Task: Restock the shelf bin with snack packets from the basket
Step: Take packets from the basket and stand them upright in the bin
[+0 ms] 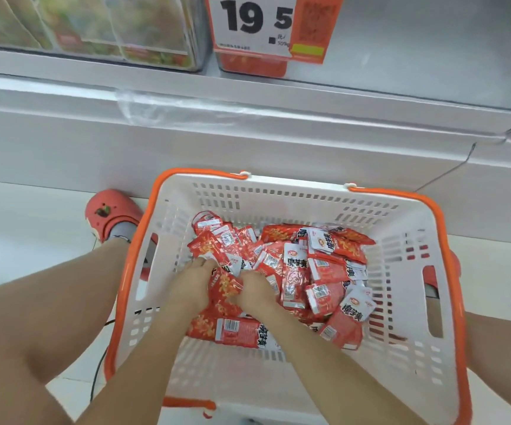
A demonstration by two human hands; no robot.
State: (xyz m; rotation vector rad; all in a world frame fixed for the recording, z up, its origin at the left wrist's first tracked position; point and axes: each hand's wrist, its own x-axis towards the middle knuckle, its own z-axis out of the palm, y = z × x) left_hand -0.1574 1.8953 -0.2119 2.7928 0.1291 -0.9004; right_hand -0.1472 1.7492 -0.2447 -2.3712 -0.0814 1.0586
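A white basket with an orange rim (294,191) sits on the floor between my legs. It holds a heap of several red snack packets (318,271). Both hands reach down into the heap. My left hand (191,286) has its fingers curled into the packets at the pile's left side. Right beside it, my right hand (254,291) grips red packets too. Between the two hands a bunch of packets (225,289) is gathered. The shelf bin with red packets (252,64) stands above, behind a price tag reading 19.5 (254,21).
A clear bin of green and mixed packets (94,29) stands on the shelf at upper left. The white shelf base (248,133) runs right behind the basket. My orange shoe (110,213) rests on the pale floor left of the basket.
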